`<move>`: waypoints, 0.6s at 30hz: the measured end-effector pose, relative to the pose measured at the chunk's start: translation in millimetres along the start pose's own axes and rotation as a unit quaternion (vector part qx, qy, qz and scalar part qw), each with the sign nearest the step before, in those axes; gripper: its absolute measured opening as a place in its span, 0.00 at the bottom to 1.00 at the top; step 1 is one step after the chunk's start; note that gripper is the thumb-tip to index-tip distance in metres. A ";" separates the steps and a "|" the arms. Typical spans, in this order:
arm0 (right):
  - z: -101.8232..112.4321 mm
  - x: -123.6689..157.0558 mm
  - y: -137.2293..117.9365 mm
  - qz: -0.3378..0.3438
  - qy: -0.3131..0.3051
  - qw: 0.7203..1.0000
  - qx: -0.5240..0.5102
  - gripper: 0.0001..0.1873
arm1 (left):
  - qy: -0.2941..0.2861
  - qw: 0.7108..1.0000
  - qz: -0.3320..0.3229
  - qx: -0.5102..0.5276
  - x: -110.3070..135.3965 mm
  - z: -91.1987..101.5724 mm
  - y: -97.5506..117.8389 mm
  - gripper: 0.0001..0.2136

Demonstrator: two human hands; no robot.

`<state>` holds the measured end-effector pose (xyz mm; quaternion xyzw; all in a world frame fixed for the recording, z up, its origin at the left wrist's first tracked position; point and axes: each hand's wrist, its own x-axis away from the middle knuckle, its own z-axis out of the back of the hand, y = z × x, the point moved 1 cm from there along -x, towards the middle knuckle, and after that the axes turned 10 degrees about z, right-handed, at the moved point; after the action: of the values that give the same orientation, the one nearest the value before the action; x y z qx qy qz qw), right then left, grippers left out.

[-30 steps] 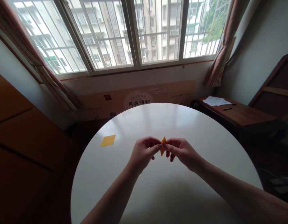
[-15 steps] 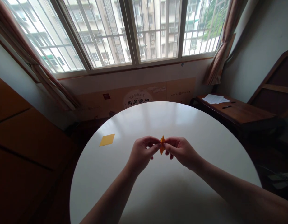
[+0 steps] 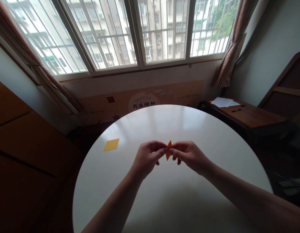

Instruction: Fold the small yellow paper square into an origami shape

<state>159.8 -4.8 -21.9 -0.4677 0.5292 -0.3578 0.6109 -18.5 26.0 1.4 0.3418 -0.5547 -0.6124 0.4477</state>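
A small folded piece of orange paper [image 3: 168,156] is held above the white round table [image 3: 164,207], its pointed ends up and down. My left hand [image 3: 150,158] pinches its left side between thumb and fingers. From the other side my right hand [image 3: 189,153] pinches it the same way, so the fingertips of both hands nearly meet and cover its middle. A flat yellow square of paper [image 3: 111,145] lies on the table, to the left of my left hand.
Beyond the table's right edge stands a low wooden side table [image 3: 252,115] with white papers [image 3: 221,102] and a small dark object [image 3: 236,110]. A barred window [image 3: 162,29] with curtains [image 3: 227,66] fills the far wall. An orange-brown cabinet [image 3: 21,142] is at left.
Both hands stay pinched on the orange paper in almost the same place. The paper's tilt has shifted slightly, its lower point a little further left.
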 end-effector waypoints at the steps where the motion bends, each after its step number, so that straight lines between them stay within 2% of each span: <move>1: 0.4 -0.1 0.3 0.000 -0.003 1.000 -0.005 0.15 | -0.002 1.000 0.001 0.004 0.1 0.0 0.5 0.08; 10: 0.8 -0.6 3.2 0.008 -0.001 1.000 -0.024 0.14 | -0.010 1.000 -0.010 -0.027 4.1 0.7 7.3 0.10; 18: -1.2 0.3 3.9 0.015 0.017 1.000 0.000 0.12 | 0.001 1.000 -0.013 -0.017 2.8 -1.9 4.8 0.09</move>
<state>158.4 -4.2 -25.7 -0.4535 0.5467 -0.3561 0.6071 -17.0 22.8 6.1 0.3420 -0.5390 -0.6274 0.4461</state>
